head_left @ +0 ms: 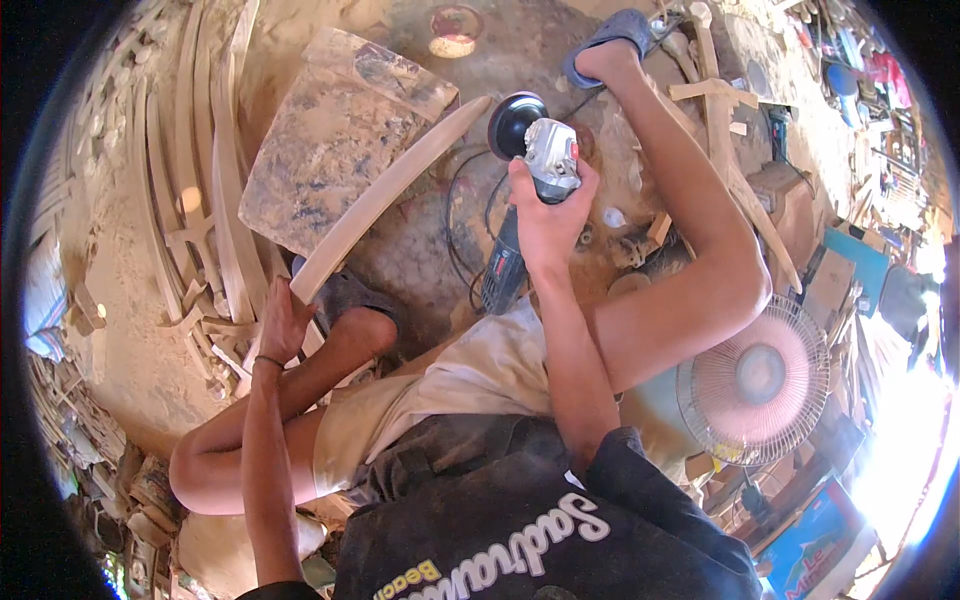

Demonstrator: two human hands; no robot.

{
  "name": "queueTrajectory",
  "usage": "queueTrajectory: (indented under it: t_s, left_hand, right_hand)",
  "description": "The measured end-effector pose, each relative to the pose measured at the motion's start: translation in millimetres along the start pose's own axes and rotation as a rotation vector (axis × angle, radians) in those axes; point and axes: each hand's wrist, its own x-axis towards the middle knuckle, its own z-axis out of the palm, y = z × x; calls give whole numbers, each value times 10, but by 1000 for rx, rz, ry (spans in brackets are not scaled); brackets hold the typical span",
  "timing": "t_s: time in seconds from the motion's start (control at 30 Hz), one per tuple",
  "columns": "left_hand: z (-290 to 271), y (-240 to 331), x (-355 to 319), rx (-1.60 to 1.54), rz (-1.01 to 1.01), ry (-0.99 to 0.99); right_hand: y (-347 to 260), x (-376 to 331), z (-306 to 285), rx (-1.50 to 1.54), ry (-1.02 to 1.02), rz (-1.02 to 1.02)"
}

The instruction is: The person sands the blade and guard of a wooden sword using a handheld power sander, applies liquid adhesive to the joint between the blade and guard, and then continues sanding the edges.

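My left hand is closed around the lower end of a long, slightly curved, pale wooden piece. The piece slants up to the right across the side of a dusty, worn block, and its far end tapers. In my right hand is an angle grinder, gripped near its silver gear head. The grinder's dark round disc is close to the tapered end of the wood, with a small gap between them. Whether the disc is spinning I cannot tell.
Several carved wooden lengths lie along the left. A dark cable loops over the floor beside the grinder. A caged fan stands at the right, near my bent knee. A branching wooden piece lies at the upper right. My sandalled feet flank the block and grinder.
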Motion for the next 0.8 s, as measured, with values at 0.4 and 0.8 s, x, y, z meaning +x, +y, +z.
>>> queueTrajectory:
  t_s: [0.4,0.8]
  left_hand:
    - [-40,-28,-82,58,49,87]
    - [-243,-56,-130,41,-80,13]
  right_hand:
    - [-381,-29,-10,213,-9,179]
    - [-380,-27,-193,211,-39,161]
